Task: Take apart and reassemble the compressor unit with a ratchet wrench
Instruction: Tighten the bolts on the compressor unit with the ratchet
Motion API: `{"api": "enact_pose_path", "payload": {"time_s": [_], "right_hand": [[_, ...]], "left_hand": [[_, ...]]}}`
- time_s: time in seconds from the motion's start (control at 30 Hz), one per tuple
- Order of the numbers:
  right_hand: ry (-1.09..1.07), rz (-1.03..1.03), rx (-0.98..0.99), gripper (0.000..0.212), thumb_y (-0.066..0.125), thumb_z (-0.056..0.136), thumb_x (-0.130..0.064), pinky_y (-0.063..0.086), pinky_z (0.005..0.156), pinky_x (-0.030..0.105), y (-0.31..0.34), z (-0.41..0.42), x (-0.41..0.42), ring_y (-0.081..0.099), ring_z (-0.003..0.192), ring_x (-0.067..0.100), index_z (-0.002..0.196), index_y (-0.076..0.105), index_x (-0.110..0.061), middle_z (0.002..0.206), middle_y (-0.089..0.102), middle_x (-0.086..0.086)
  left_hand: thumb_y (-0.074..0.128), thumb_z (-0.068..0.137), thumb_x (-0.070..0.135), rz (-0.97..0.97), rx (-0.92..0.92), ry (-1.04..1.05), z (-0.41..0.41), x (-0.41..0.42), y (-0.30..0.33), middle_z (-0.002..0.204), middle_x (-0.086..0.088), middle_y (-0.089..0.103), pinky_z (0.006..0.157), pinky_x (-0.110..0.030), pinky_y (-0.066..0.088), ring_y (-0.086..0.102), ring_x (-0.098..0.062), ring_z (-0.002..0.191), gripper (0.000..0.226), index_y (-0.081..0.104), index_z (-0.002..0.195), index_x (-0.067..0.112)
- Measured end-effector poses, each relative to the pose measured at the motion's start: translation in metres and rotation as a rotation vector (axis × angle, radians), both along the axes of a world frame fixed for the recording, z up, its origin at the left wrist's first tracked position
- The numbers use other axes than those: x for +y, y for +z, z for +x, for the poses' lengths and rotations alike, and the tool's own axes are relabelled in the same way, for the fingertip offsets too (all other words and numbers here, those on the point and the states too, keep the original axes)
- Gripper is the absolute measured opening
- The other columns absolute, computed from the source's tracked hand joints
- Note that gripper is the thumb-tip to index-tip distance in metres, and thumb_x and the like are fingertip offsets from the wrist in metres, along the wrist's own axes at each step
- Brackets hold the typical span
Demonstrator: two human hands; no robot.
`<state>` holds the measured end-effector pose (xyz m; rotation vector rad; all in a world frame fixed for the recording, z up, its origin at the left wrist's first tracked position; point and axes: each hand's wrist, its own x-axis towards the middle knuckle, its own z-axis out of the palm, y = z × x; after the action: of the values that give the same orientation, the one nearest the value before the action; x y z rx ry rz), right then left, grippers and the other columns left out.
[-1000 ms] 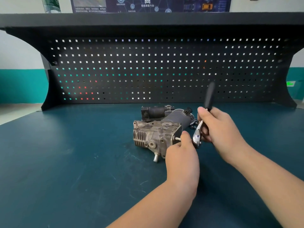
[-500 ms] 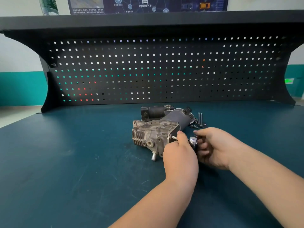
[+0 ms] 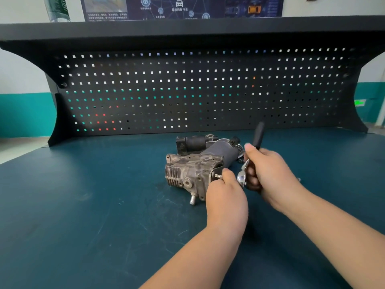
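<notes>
The compressor unit (image 3: 193,172), grey cast metal with a dark cylinder behind it, lies in the middle of the teal workbench (image 3: 83,205). At its right end face my left hand (image 3: 226,197) pinches the socket bit of the ratchet wrench (image 3: 242,176) and holds it against a bolt. My right hand (image 3: 268,172) grips the wrench's shaft, with the black handle pointing up and away past my thumb. The chrome ratchet head shows between my two hands.
A black pegboard back panel (image 3: 187,90) with a shelf on top closes off the far side of the bench. A few small metal parts (image 3: 240,156) lie behind the compressor, mostly hidden by my right hand.
Half a second ago the wrench handle was swung down out of sight under my right hand; now it points up again, as it did one second ago. My left hand stayed on the socket.
</notes>
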<state>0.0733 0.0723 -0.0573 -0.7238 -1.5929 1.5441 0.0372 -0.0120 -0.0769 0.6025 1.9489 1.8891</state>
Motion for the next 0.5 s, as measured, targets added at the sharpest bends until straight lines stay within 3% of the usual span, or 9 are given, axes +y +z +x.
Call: {"api": "enact_pose_path", "payload": {"time_s": [0.07, 0.13, 0.23, 0.33, 0.4, 0.5], "right_hand": [[0.091, -0.331, -0.015, 0.033, 0.046, 0.099, -0.027, 0.02, 0.033, 0.014, -0.002, 0.0007, -0.0006, 0.026, 0.028, 0.008, 0.069, 0.043, -0.013, 0.04, 0.033, -0.003], [0.138, -0.466, -0.051, 0.032, 0.046, 0.099, -0.027, 0.02, 0.031, 0.011, -0.0037, 0.0017, -0.0018, 0.026, 0.026, 0.006, 0.069, 0.042, -0.014, 0.038, 0.033, -0.005], [0.122, -0.388, -0.042, 0.034, 0.046, 0.099, -0.029, 0.021, 0.031, 0.014, -0.0026, 0.0009, -0.0004, 0.026, 0.027, 0.007, 0.07, 0.043, -0.013, 0.038, 0.033, -0.004], [0.101, -0.29, -0.03, 0.033, 0.047, 0.099, -0.03, 0.022, 0.031, 0.018, 0.0015, 0.0014, -0.0008, 0.028, 0.028, 0.008, 0.071, 0.045, -0.012, 0.038, 0.035, -0.003], [0.102, -0.273, -0.028, 0.033, 0.047, 0.099, -0.03, 0.023, 0.031, 0.019, 0.003, 0.0022, -0.0014, 0.028, 0.029, 0.008, 0.071, 0.046, -0.011, 0.038, 0.036, -0.003], [0.104, -0.271, -0.027, 0.033, 0.047, 0.099, -0.03, 0.023, 0.031, 0.019, 0.0028, 0.0018, -0.0012, 0.027, 0.029, 0.008, 0.071, 0.046, -0.012, 0.038, 0.036, -0.004]], "left_hand": [[0.033, 0.097, 0.026, -0.018, 0.004, 0.007, 0.0004, -0.0002, 0.001, 0.063, -0.006, 0.055, 0.056, -0.027, 0.033, 0.052, -0.024, 0.067, 0.045, 0.044, 0.055, 0.013], [0.033, 0.098, 0.031, -0.03, 0.019, -0.011, 0.0001, -0.0008, 0.0009, 0.062, 0.002, 0.053, 0.053, -0.023, 0.032, 0.049, -0.014, 0.062, 0.046, 0.05, 0.059, 0.014], [0.027, 0.101, 0.032, -0.14, 0.173, -0.044, 0.0004, -0.0018, 0.0002, 0.087, -0.007, 0.062, 0.069, -0.028, 0.038, 0.057, -0.027, 0.092, 0.045, 0.061, 0.095, 0.004], [0.025, 0.1, 0.014, -0.372, 0.465, -0.057, 0.002, -0.0044, 0.0011, 0.102, -0.016, 0.057, 0.082, -0.038, 0.041, 0.053, -0.037, 0.107, 0.036, 0.041, 0.13, 0.002], [0.025, 0.097, 0.006, -0.449, 0.515, -0.048, 0.0022, -0.0041, 0.0017, 0.116, -0.02, 0.052, 0.079, -0.038, 0.04, 0.051, -0.038, 0.108, 0.04, 0.028, 0.137, 0.005], [0.025, 0.098, 0.015, -0.376, 0.444, -0.011, -0.0001, -0.0044, 0.0007, 0.117, -0.021, 0.053, 0.086, -0.044, 0.042, 0.052, -0.038, 0.108, 0.035, 0.038, 0.129, 0.003]]}}
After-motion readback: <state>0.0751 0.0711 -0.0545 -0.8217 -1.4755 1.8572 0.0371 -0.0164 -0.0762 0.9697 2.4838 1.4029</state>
